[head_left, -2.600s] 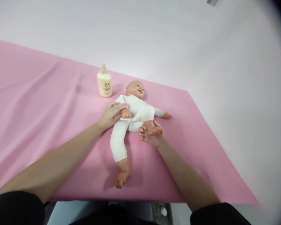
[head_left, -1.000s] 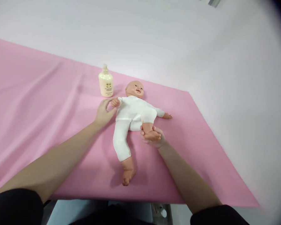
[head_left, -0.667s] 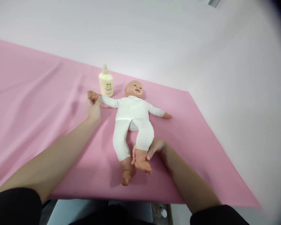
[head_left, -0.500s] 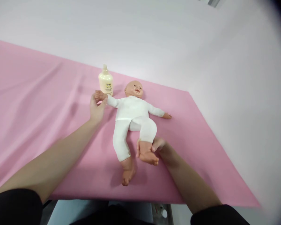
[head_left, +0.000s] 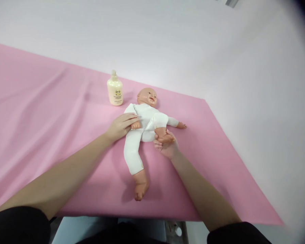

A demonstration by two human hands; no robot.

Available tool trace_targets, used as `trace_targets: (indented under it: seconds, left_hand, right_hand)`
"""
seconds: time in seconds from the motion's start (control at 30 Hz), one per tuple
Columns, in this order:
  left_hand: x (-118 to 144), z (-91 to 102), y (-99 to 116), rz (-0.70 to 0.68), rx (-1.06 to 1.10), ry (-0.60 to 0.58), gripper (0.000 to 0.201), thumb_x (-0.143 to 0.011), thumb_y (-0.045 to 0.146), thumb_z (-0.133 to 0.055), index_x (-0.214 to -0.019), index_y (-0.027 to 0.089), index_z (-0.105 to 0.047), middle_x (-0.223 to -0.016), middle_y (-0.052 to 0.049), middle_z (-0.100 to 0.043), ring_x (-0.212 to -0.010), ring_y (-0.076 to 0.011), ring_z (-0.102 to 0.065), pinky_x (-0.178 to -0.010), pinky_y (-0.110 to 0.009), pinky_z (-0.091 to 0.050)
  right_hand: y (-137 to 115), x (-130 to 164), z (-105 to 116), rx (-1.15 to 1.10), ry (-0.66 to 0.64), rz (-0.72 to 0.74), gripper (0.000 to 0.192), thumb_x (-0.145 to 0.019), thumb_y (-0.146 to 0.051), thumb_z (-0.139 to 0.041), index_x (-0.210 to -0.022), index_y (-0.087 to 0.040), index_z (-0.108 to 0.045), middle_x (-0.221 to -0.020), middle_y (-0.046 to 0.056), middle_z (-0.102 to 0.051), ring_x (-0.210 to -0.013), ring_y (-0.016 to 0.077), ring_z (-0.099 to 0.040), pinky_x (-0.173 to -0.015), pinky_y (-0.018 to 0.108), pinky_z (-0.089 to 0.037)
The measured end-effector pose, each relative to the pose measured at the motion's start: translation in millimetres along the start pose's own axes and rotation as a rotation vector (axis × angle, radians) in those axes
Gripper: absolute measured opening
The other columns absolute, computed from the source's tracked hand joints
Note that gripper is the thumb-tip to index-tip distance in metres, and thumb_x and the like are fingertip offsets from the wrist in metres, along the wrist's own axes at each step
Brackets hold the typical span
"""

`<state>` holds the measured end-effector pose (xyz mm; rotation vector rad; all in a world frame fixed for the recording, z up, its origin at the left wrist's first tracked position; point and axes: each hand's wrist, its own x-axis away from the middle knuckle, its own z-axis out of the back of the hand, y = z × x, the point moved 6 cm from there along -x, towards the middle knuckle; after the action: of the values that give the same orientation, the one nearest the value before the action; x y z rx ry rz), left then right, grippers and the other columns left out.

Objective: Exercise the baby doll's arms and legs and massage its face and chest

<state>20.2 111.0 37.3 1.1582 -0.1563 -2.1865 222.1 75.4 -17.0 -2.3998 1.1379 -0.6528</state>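
Note:
A baby doll [head_left: 145, 113] with a white cloth body lies on its back, head at the far side. My left hand [head_left: 121, 126] is closed over one of its forearms, which is folded across the belly; the doll's small fist [head_left: 135, 125] shows below my fingers. My right hand [head_left: 167, 145] grips the doll's lower leg at the ankle from underneath. That leg is bent, its knee [head_left: 160, 119] over the belly and its foot [head_left: 165, 137] raised. The doll's other leg [head_left: 133, 154] lies stretched toward me, and its other arm [head_left: 173, 122] points out to the right.
A cream pump bottle [head_left: 115, 90] stands upright beyond my left hand, left of the doll's head. Under everything is a pink cloth [head_left: 53, 112] with wrinkles on the left. A white wall [head_left: 152, 40] rises behind the table's far edge.
My left hand has brought the doll's arm inward from beside the bottle onto the belly. My right hand has pushed the held leg up and away from me, bending it more.

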Motion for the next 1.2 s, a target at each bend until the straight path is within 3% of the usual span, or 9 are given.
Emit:
trace_targets:
  seconds: [0.1,0.23,0.37,0.53,0.7,0.8,0.93,1.07,1.2]
  left_hand:
    - [2,4.9,-4,0.081,-0.011,0.066,0.028,-0.087,0.027,-0.054,-0.112,0.023,-0.066,-0.118,-0.007,-0.067,-0.116,-0.0224,-0.058,-0.104,-0.041,-0.044]
    - [9,19.3,-29,0.367,0.087,0.294,0.034,-0.08,0.028,-0.063,-0.113,0.02,-0.063,-0.114,-0.006,-0.067,-0.108,-0.0227,-0.061,-0.1,-0.039,-0.046]
    - [18,30.2,-66,0.549,0.34,0.574,0.031,-0.076,0.028,-0.069,-0.103,0.018,-0.058,-0.105,-0.004,-0.065,-0.1,-0.0182,-0.062,-0.093,-0.034,-0.05]
    - [27,37.6,-95,0.671,0.435,0.767,0.023,-0.076,0.021,-0.068,-0.094,0.015,-0.054,-0.094,-0.002,-0.062,-0.092,-0.0139,-0.061,-0.088,-0.032,-0.05]
    - [21,35.1,-68,0.547,0.324,0.617,0.032,-0.077,0.024,-0.066,-0.106,0.016,-0.056,-0.105,-0.005,-0.065,-0.098,-0.0181,-0.062,-0.091,-0.035,-0.05]
    - [12,27.1,-39,0.42,0.104,0.391,0.035,-0.079,0.028,-0.064,-0.114,0.021,-0.06,-0.114,-0.005,-0.066,-0.106,-0.0219,-0.061,-0.097,-0.039,-0.047]
    - [1,8.0,-9,0.092,-0.074,0.076,0.026,-0.085,0.031,-0.057,-0.108,0.023,-0.067,-0.114,-0.005,-0.069,-0.112,-0.0242,-0.06,-0.101,-0.043,-0.045]
    - [0,1.0,-5,-0.043,-0.154,0.013,0.027,-0.088,0.025,-0.052,-0.109,0.023,-0.069,-0.111,-0.006,-0.071,-0.116,-0.024,-0.059,-0.099,-0.044,-0.047]
    - [0,0.4,-4,-0.008,-0.141,0.0,0.028,-0.088,0.025,-0.051,-0.11,0.024,-0.068,-0.113,-0.006,-0.07,-0.117,-0.0238,-0.058,-0.1,-0.044,-0.046]
  right_hand:
    - [5,5,-2,0.108,-0.045,-0.045,0.036,-0.087,-0.047,-0.046,-0.1,-0.017,-0.06,-0.078,0.002,-0.064,-0.054,0.0098,-0.045,-0.05,0.023,-0.039]
    - [15,15,-13,0.329,-0.227,-0.103,0.047,-0.072,-0.047,-0.068,-0.104,-0.014,-0.061,-0.087,0.005,-0.067,-0.075,0.0142,-0.061,-0.068,0.027,-0.049]
    - [36,31,-34,0.534,-0.552,-0.385,0.052,-0.06,-0.037,-0.082,-0.103,-0.014,-0.064,-0.098,0.009,-0.071,-0.091,0.0212,-0.066,-0.085,0.033,-0.05]
    - [41,36,-41,0.674,-0.697,-0.537,0.046,-0.066,-0.031,-0.08,-0.105,-0.014,-0.065,-0.105,0.011,-0.071,-0.102,0.0226,-0.064,-0.094,0.035,-0.046]
    - [40,32,-32,0.572,-0.649,-0.478,0.054,-0.06,-0.034,-0.083,-0.106,-0.012,-0.065,-0.098,0.012,-0.072,-0.09,0.0233,-0.067,-0.084,0.035,-0.05]
    - [29,22,-23,0.419,-0.45,-0.289,0.055,-0.057,-0.041,-0.083,-0.1,-0.012,-0.065,-0.092,0.01,-0.071,-0.084,0.021,-0.067,-0.08,0.033,-0.051]
    - [12,9,-4,0.202,-0.091,-0.106,0.037,-0.078,-0.047,-0.063,-0.097,-0.015,-0.062,-0.081,0.003,-0.069,-0.071,0.0143,-0.064,-0.075,0.031,-0.053]
    - [4,4,8,0.101,0.112,-0.056,0.03,-0.09,-0.042,-0.049,-0.086,-0.015,-0.062,-0.073,0.002,-0.067,-0.057,0.0099,-0.057,-0.061,0.024,-0.05]
    - [4,4,9,0.125,0.116,-0.074,0.03,-0.091,-0.043,-0.049,-0.088,-0.016,-0.061,-0.075,0.002,-0.066,-0.058,0.01,-0.058,-0.06,0.024,-0.051]
